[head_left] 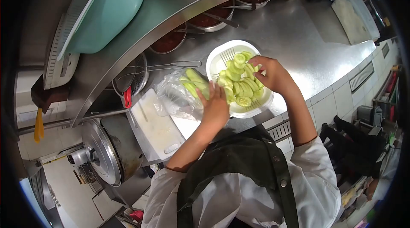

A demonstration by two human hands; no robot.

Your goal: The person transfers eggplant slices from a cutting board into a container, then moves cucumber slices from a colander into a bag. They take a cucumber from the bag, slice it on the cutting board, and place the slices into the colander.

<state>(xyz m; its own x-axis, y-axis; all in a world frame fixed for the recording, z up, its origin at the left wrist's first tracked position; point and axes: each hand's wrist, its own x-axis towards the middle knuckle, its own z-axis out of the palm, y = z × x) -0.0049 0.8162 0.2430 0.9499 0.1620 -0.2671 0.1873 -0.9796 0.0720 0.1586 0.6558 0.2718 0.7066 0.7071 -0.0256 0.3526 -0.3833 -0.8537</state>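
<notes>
A white oval plastic container (215, 59) holds many pale green cucumber slices (244, 88), overlapping in rows. My right hand (273, 74) is bent over its right side, with thumb and fingertips closed around slices at the edge of the pile. My left hand (215, 107) lies at the container's left side, fingers stretched out and touching the nearest slices. Just left of that hand, a clear plastic bag (171, 93) lies crumpled on the counter, with long peeled cucumber pieces (194, 82) in and on it.
A white cutting board (151, 121) lies left of the bag. Metal pots of red sauce (168, 42) with utensils line the counter's back. A strainer (139, 74), a large lidded pot (102, 153) and an overhead shelf with a turquoise tub (109, 19) are at left. A clear bin (354, 17) stands at right.
</notes>
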